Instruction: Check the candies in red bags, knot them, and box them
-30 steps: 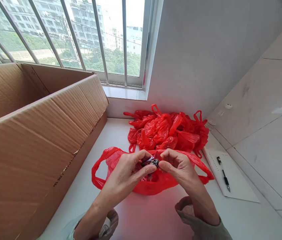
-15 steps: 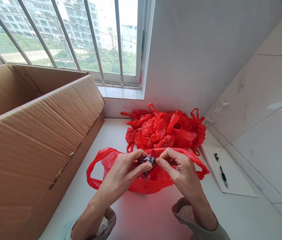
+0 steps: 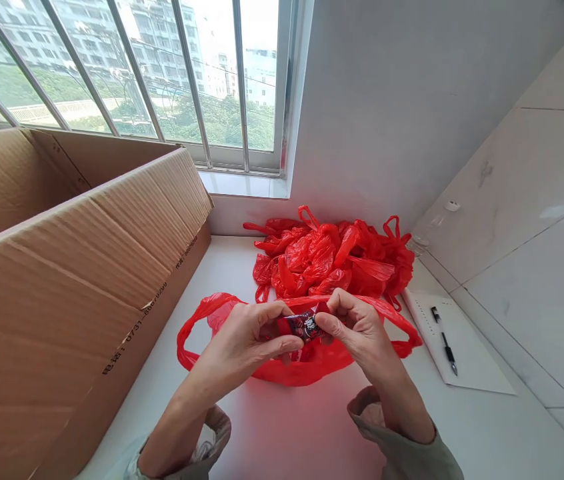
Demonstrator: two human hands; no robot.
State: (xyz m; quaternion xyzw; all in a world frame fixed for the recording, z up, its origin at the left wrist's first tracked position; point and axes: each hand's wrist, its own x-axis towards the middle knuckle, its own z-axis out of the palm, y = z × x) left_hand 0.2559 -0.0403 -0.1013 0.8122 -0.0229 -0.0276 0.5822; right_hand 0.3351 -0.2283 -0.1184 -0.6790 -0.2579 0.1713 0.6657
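Note:
My left hand [image 3: 247, 343] and my right hand [image 3: 357, 333] pinch the two ends of a small dark red packet [image 3: 301, 326] with printed lettering. They hold it just above an open red plastic bag [image 3: 202, 327] that lies flat on the white counter [image 3: 292, 433]. Both hands have their fingers closed on the packet. Behind the bag sits a heap of crumpled red plastic bags [image 3: 332, 257] near the wall.
A large open cardboard box [image 3: 72, 267] fills the left side, close to my left arm. A white sheet [image 3: 462, 347] with a black pen [image 3: 445, 347] lies at the right by the tiled wall. A barred window [image 3: 162, 73] is behind.
The packet has turned in my fingers, now showing a redder side, and both hands sit slightly higher over the bag. The camera view shifted a little.

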